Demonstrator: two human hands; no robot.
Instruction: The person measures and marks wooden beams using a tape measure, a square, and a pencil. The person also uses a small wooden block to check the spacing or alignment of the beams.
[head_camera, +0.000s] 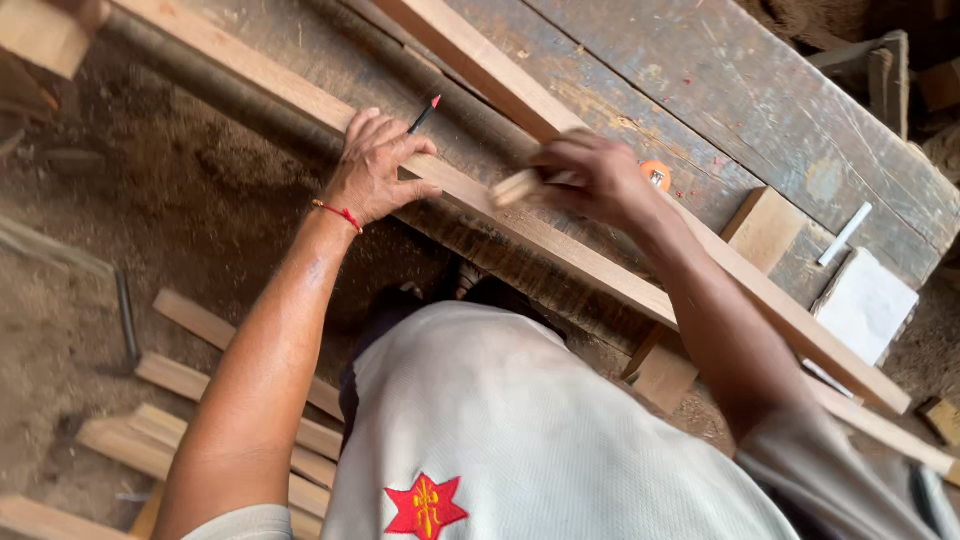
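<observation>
A broad, worn workbench (760, 90) fills the upper right. Across its near edge lies a long pale plank (560, 250), running from upper left down to lower right. A second plank (480, 65) lies farther back, with a dark pipe (450, 90) between them.

The left hand (375, 170) presses flat on the near plank, fingers spread and gripping nothing. A pencil (424, 114) with a red tip pokes out just past its fingers; whether it is pinched between them or merely lies there is unclear. The right hand (590, 175) is closed round a small pale wood piece (520, 187), held against the same plank.

To do this well, the left palm should bear down hard so the plank cannot slide, while the wood piece sits flush against the plank's edge before any line is drawn.

Smaller things: a wooden block (765, 225) beside the plank, a white slab (865, 305) at the bench's right end, a white stick (845, 233) near it, and offcuts (180, 380) on the dirt floor below.

The right hand is blurred, so its exact grip and the shape of the piece are hard to read. An orange object (655, 175) peeks from behind that hand, mostly hidden. The plank's ends run out of view, and the person's shirt (520, 430) covers the bench's underside.
</observation>
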